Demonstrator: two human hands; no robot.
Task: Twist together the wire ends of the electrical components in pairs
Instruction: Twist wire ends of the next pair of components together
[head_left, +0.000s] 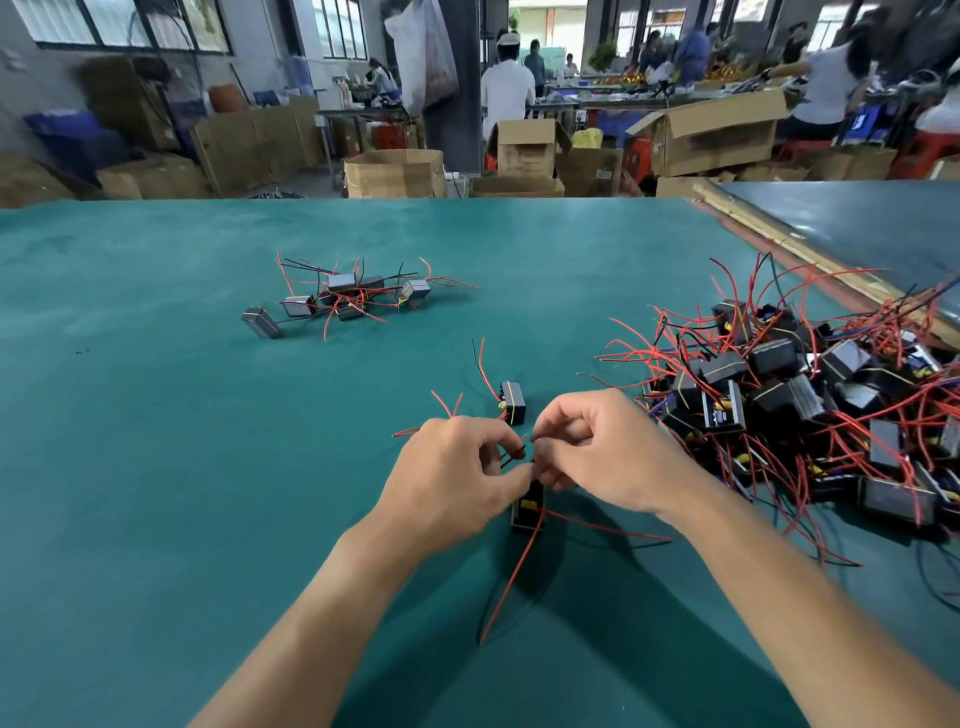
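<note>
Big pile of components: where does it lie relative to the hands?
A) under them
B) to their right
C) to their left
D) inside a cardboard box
B: the big pile lies on the table to the right of the left hand and right hand, which pinch wire ends.

The scene is brightly, evenly lit, daylight being admitted through rear windows (130, 23). Soft shadows are cast on the tabletop (156, 441). Distant workers (691, 47) are blurred; edges are bowed by wide-angle distortion.
</note>
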